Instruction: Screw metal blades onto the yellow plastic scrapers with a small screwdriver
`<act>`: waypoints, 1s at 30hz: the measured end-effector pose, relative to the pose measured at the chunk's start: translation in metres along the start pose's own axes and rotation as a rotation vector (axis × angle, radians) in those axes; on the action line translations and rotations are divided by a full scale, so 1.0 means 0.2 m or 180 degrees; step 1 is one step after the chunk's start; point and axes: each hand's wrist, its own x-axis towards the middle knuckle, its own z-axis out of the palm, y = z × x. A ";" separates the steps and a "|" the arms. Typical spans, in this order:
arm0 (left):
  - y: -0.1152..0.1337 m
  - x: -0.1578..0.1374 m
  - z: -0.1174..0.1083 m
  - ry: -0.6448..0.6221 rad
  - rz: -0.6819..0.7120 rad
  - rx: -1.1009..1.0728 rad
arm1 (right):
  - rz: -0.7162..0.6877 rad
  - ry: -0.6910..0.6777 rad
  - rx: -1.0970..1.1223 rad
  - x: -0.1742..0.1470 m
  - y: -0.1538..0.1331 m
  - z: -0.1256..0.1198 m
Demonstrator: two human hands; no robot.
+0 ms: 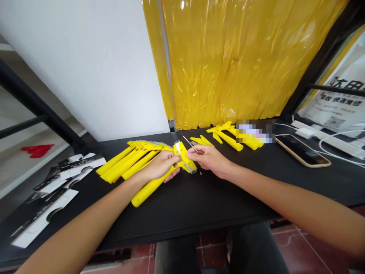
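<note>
Head view: the left hand [164, 163] is gripping a yellow long-handled piece [148, 191], the right hand [210, 157] pinching a thin pale rod [188, 142]; black-and-white cards [47, 219] and a gold-edged phone [300, 149] are flanking them.

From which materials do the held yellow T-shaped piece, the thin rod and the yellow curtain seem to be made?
Yellow T-shaped piece: probably hard plastic, smooth and evenly coloured.
Thin rod: perhaps metal, being straight and slender; finish unclear.
Yellow curtain: likely flexible plastic, glossy, with wrinkles and reflections.
</note>
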 end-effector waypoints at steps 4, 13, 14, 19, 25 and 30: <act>0.00 0.00 0.00 -0.0030 -0.0022 0.0012 | 0.0040 -0.0099 0.0097 0.02 0.02 -0.02; -0.01 0.00 -0.02 -0.0216 0.0176 0.0064 | 0.0200 -0.0333 0.0241 0.04 0.03 -0.05; 0.00 -0.01 -0.02 -0.0204 0.0188 0.0085 | 0.0178 -0.0301 0.0207 0.03 0.03 -0.05; 0.02 -0.01 -0.01 -0.0030 0.0125 0.0105 | -0.0153 0.0107 -0.0005 0.02 0.01 -0.03; 0.02 -0.01 -0.01 0.0060 0.0073 0.0102 | -0.0185 -0.0187 0.0123 0.02 0.00 -0.04; 0.02 -0.01 -0.01 0.0062 0.0086 0.0098 | -0.0103 -0.0118 0.0063 0.02 0.01 -0.04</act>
